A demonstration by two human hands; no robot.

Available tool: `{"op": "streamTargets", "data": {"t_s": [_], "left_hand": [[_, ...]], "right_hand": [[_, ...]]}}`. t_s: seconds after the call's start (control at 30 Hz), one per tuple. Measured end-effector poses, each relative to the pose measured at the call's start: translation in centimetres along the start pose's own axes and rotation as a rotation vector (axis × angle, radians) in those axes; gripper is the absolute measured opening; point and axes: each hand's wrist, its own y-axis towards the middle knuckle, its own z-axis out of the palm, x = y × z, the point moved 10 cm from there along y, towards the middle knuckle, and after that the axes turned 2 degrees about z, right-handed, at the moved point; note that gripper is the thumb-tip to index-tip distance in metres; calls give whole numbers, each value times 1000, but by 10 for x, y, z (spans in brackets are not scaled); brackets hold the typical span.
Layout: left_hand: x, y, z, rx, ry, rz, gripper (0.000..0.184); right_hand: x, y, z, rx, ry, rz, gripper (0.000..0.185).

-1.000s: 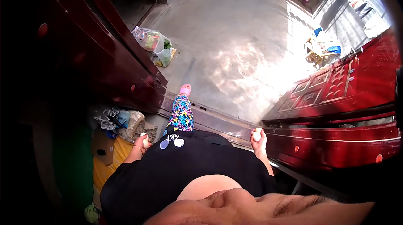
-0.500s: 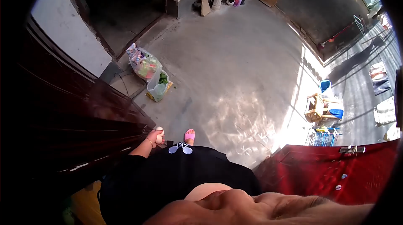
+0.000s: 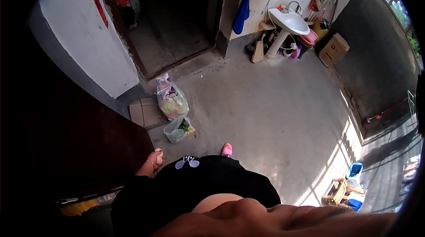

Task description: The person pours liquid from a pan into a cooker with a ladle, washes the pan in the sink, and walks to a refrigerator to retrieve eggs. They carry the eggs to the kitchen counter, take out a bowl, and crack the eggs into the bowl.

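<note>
My left hand (image 3: 154, 159) hangs low beside my black top (image 3: 150, 192), its fingers closed round pale, rounded eggs (image 3: 159, 153). How many it holds is partly hidden by the fingers. A dark door panel (image 3: 102, 135) stands to the left of this hand. Ahead of it on the floor lie a clear plastic bag of vegetables (image 3: 173, 105) and a smaller bag with green leaves (image 3: 176, 131). Bare skin fills the bottom edge, very near the camera; my right hand does not show there or elsewhere.
A flattened cardboard piece (image 3: 146, 112) lies beside the bags, near a dark doorway (image 3: 172, 29). Further off are a pedestal sink (image 3: 290, 21), a cardboard box (image 3: 334, 50) and a blue cloth (image 3: 241, 15). A wooden stool (image 3: 335, 192) stands at lower right in sunlight.
The view has swung up and right, showing more of the doorway and sink wall. The red door at the lower right has left view. My left hand still holds the eggs.
</note>
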Motion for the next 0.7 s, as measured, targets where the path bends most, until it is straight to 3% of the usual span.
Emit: {"op": "streamTargets", "data": {"t_s": [0.1, 0.17, 0.3, 0.43, 0.5, 0.53, 0.57, 0.7], "left_hand": [[30, -19, -38, -230, -312, -165, 21], [30, -35, -31, -306, -522, -145, 24], [19, -30, 15, -193, -851, -190, 31], [-8, 39, 43, -230, -708, -148, 38], [-33, 75, 63, -161, -790, -210, 42], [-55, 98, 53, -281, -597, -121, 42], [-75, 123, 57, -302, -597, -98, 41], [-206, 200, 101, -209, -566, -36, 38]], "right_hand": [[63, 56, 95, 30, -89, 60, 43], [104, 93, 168, 64, -174, 85, 43], [173, 179, 309, 187, -409, 93, 41], [206, 225, 487, 235, -501, -21, 36], [201, 243, 556, 232, -501, -19, 36], [195, 256, 587, 236, -504, -11, 36], [188, 268, 618, 239, -506, -3, 35], [146, 296, 700, 210, -534, 131, 41]]}}
